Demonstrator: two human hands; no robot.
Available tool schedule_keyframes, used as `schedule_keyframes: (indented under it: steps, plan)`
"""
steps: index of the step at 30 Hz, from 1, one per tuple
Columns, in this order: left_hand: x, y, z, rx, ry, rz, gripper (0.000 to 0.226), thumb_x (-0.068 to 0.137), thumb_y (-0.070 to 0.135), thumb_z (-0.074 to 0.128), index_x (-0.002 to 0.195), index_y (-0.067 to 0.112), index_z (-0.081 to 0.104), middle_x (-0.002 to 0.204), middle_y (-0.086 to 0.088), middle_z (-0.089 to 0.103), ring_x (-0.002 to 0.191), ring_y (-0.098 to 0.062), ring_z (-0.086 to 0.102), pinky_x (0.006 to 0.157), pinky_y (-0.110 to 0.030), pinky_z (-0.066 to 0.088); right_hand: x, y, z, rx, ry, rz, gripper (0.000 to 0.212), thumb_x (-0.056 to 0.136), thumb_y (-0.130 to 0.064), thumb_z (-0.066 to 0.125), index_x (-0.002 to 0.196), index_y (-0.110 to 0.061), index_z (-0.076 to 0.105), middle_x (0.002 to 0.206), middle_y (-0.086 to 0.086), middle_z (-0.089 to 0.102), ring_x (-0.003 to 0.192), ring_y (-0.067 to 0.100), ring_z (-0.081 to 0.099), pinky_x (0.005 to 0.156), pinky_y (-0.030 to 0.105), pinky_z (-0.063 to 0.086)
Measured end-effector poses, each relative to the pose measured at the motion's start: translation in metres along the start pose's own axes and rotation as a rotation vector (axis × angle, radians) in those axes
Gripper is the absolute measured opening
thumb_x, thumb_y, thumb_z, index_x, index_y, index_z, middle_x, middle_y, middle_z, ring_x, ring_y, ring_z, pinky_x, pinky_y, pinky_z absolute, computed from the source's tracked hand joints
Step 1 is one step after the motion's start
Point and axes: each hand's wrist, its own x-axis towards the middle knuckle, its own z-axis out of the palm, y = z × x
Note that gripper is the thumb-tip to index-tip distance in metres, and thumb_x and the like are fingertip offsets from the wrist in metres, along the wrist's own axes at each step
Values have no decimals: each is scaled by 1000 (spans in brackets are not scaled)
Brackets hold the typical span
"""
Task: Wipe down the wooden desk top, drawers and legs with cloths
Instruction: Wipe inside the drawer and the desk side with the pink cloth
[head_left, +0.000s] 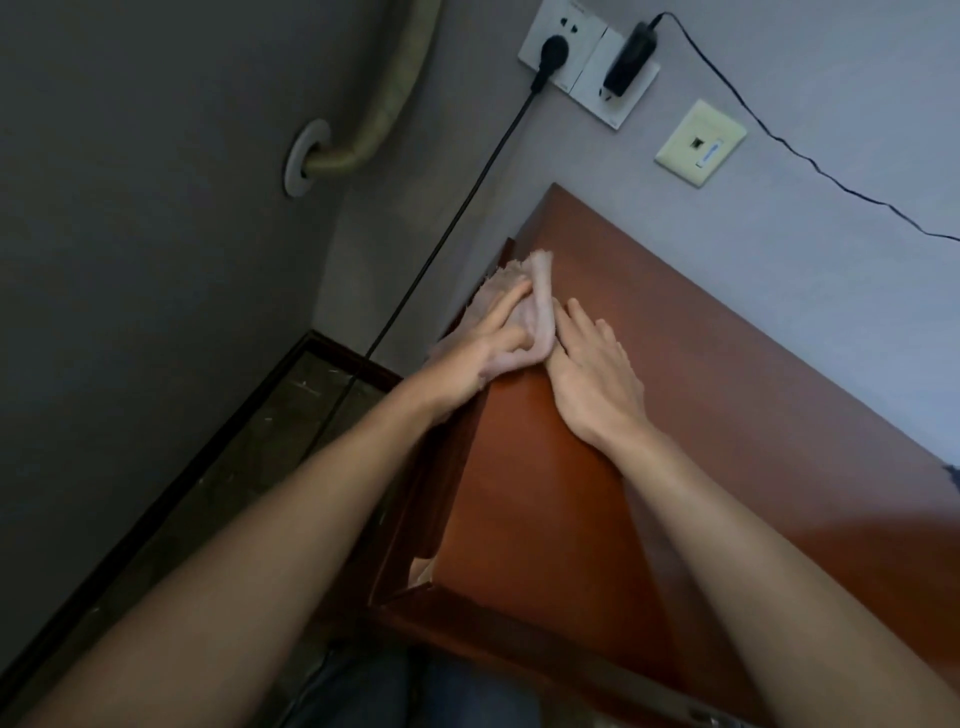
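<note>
Left hand (483, 338) lies with fingers nearly straight on a pale cloth (519, 312), pressing it over the left edge of the wooden desk top (701, 415), near the back corner. Part of the cloth drapes down the side; a fold stands up on the top surface. Right hand (592, 374) rests flat on the top just beside the cloth, fingers extended, holding nothing; we judge it is bracing.

Risks, as we read them:
- The cloth is only pressed, not gripped. A stroke along the edge could roll it off the side and drop it into the gap by the wall.
- A black cable (457, 223) runs down from the wall socket (563, 52) close to the desk corner. A sweep towards the back could snag it and pull the plug.
- A second thin cable (779, 140) from the adapter (631, 54) trails right, well apart from the hands; lower risk.

Not resolved:
- Drawers and legs are mostly out of view; only a dark strip of the desk's side shows under the left forearm.
- A pale shape (423, 569) below the desk edge is too unclear to name.
- Right end of the top is cut off by the frame.
- We cannot tell whether the cloth is damp.
</note>
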Motion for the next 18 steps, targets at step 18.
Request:
schedule_keyframes:
  steps: [18]
  plan:
    - [46, 25, -4, -254, 24, -95, 89, 89, 53, 56, 164, 42, 9, 171, 17, 7, 155, -3, 15, 127, -41, 19, 12, 22, -1, -73, -63, 25, 61, 103, -64, 7, 160, -46, -5, 171, -9, -8, 157, 22, -10, 127, 53, -4]
